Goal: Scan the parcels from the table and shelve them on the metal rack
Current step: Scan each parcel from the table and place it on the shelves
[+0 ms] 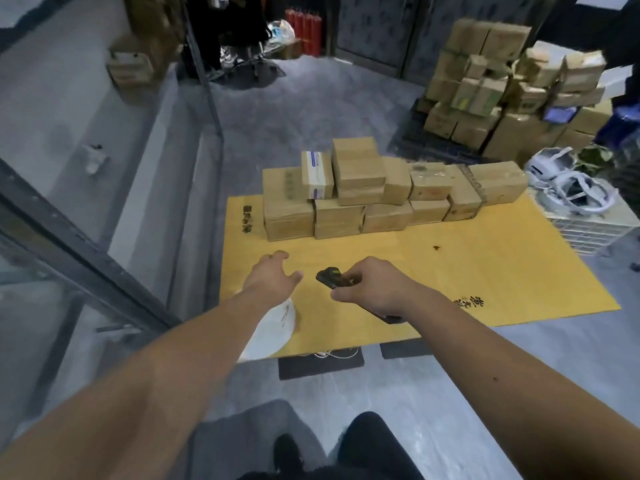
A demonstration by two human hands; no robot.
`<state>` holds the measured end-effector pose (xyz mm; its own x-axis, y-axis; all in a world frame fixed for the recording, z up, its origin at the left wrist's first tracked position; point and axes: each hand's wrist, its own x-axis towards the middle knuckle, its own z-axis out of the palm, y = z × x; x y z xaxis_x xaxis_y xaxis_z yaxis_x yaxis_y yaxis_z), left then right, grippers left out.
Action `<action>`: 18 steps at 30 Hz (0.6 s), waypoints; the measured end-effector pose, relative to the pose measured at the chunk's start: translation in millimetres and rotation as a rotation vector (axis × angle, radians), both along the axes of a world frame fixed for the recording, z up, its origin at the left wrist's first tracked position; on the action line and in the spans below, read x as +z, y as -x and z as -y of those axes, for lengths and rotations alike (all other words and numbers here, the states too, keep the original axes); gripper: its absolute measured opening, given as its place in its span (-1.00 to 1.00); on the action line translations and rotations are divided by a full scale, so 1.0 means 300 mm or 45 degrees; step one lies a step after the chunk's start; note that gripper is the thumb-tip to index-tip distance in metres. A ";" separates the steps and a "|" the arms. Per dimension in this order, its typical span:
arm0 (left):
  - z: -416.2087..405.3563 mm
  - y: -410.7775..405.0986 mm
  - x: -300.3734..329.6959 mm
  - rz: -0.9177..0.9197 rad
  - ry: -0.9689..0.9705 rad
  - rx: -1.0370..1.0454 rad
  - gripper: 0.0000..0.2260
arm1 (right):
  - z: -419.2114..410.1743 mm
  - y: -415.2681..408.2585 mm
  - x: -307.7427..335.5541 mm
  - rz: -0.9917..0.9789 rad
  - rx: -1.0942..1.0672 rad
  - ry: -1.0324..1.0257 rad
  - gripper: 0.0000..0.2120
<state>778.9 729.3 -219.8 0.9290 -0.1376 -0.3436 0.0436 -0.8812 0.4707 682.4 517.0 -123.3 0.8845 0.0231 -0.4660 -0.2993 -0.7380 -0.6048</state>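
While the right hand (pixel 369 289) grips a black scanner (pixel 334 277), the left hand (pixel 273 277) reaches forward, fingers relaxed and holding nothing. Parcels (pixel 381 192): stacked row, long axis left-to-right, at the worktop's (pixel 485 271) far edge, ahead of both hands; left hand nearer. Labels blurred.

Table (pixel 450 271) topped with yellow cardboard sheet, black printed characters at left and right edges. Brown parcels (pixel 381 192) stacked 2 high along far edge. White bag (pixel 277 327) at near-left corner. Small dark speck (pixel 436 248) right of centre.
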 end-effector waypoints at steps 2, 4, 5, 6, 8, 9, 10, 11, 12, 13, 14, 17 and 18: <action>0.038 -0.121 0.018 0.026 0.018 0.038 -0.43 | 0.028 -0.115 0.002 0.005 -0.007 -0.021 -0.72; 0.084 -0.241 0.036 0.082 0.030 0.066 -0.42 | 0.063 -0.228 -0.006 0.020 0.003 -0.033 -0.73; 0.111 -0.300 0.046 0.120 0.044 0.078 -0.41 | 0.084 -0.283 -0.008 0.026 0.014 -0.022 -0.75; 0.138 -0.352 0.056 0.135 0.062 0.097 -0.39 | 0.106 -0.333 -0.010 0.023 0.027 -0.011 -0.77; 0.199 -0.453 0.070 0.132 0.094 0.147 -0.33 | 0.158 -0.425 -0.005 0.008 0.050 -0.032 -0.75; 0.229 -0.502 0.075 0.126 0.090 0.169 -0.30 | 0.185 -0.466 0.000 -0.003 0.054 -0.045 -0.72; 0.257 -0.549 0.081 0.130 0.073 0.183 -0.28 | 0.212 -0.506 0.007 -0.014 0.060 -0.051 -0.71; 0.284 -0.594 0.085 0.150 0.056 0.187 -0.26 | 0.239 -0.543 0.014 -0.029 0.075 -0.051 -0.70; 0.310 -0.634 0.089 0.176 0.038 0.179 -0.24 | 0.265 -0.578 0.018 -0.043 0.099 -0.046 -0.71; 0.335 -0.671 0.089 0.206 0.022 0.161 -0.21 | 0.288 -0.610 0.021 -0.057 0.128 -0.027 -0.73; 0.358 -0.704 0.091 0.217 0.010 0.137 -0.17 | 0.307 -0.639 0.024 -0.067 0.155 0.000 -0.75; 0.406 -0.768 0.074 0.150 0.044 0.077 -0.02 | 0.356 -0.711 0.030 -0.072 0.210 0.063 -0.72; 0.417 -0.781 0.062 0.129 0.062 0.057 0.03 | 0.370 -0.729 0.032 -0.068 0.224 0.075 -0.70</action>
